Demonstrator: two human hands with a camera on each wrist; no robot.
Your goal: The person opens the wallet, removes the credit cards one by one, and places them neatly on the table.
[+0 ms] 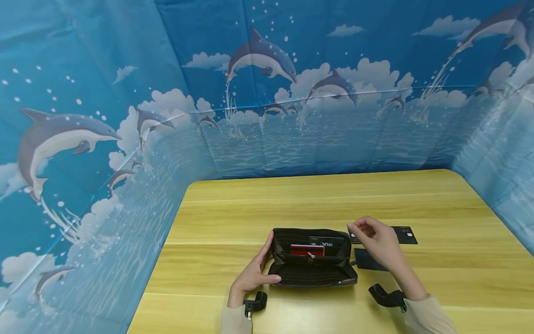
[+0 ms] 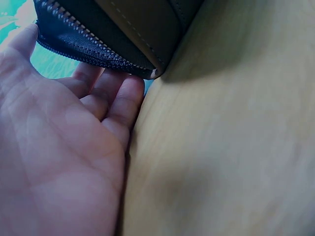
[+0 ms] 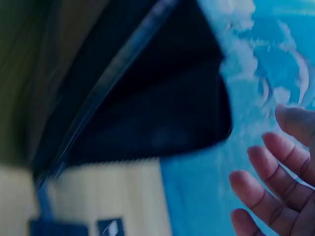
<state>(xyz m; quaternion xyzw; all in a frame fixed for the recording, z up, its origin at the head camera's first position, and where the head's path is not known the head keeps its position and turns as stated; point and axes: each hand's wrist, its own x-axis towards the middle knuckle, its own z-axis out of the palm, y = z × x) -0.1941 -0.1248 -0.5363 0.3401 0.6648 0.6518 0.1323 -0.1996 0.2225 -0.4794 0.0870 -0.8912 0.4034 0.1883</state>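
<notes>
A dark zip-around wallet (image 1: 310, 281) lies unzipped on the table, its mouth spread wide. My left hand (image 1: 255, 273) holds it by the left end, thumb at the front corner and fingers along the side. In the left wrist view, the fingers curl against the zipper edge. Inside the wallet stand a red card (image 1: 307, 250) and a black card lettered "Vip" (image 1: 326, 243). My right hand (image 1: 377, 241) hovers beside the wallet's right end, fingers loosely bent. The right wrist view shows nothing between those fingers.
Black cards (image 1: 405, 235) lie on the table (image 1: 258, 199) behind the right hand, partly covered by it. A dark flat tab (image 1: 368, 260) on a strap extends from the wallet's right end. A dolphin-print curtain (image 1: 267, 134) borders the table's back and sides.
</notes>
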